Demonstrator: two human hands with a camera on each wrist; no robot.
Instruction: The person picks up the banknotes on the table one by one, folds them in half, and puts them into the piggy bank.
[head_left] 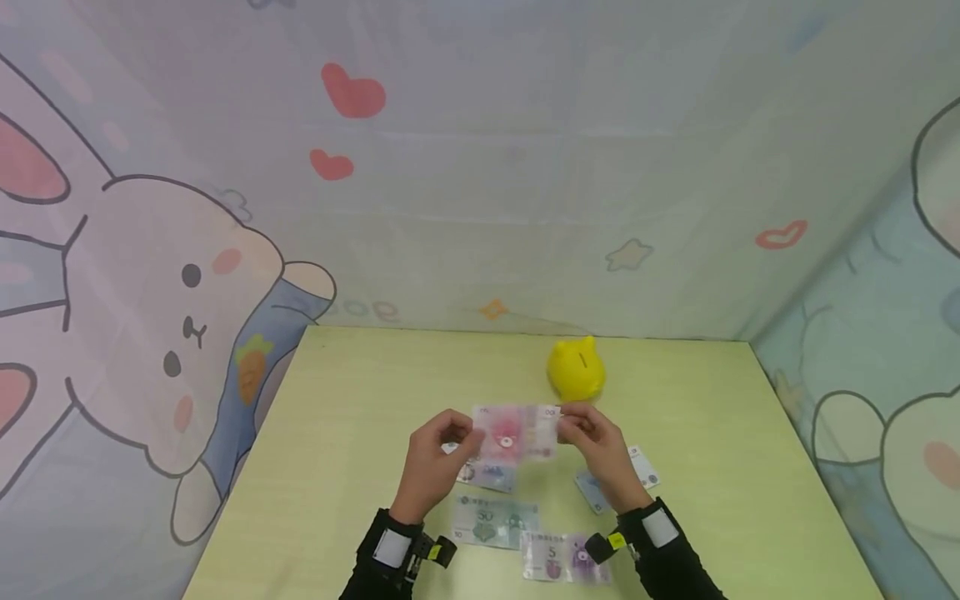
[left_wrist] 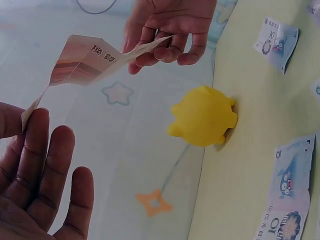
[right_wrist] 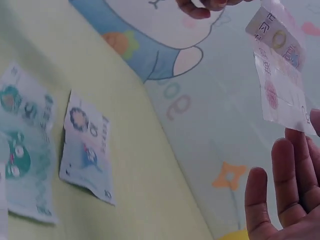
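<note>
A pink play banknote [head_left: 517,433] is stretched between both hands above the table. My left hand [head_left: 437,458] pinches its left end between thumb and index finger, the other fingers extended in the left wrist view. At the opposite end, my right hand [head_left: 606,454] pinches the note's edge. Creases bend the note [left_wrist: 85,60] in the left wrist view, and its printed face [right_wrist: 282,85] shows in the right wrist view. Below it lies a blue 10 note [head_left: 491,477], partly covered from the head view. Another blue note [head_left: 591,490] lies partly hidden under the right hand.
A yellow piggy bank [head_left: 576,369] with a slot on top stands near the table's back edge. Nearer the front lie a green 50 note [head_left: 487,522] and a purple 5 note [head_left: 551,560]. A cartoon-printed curtain [head_left: 480,208] hangs behind the pale yellow table [head_left: 360,375].
</note>
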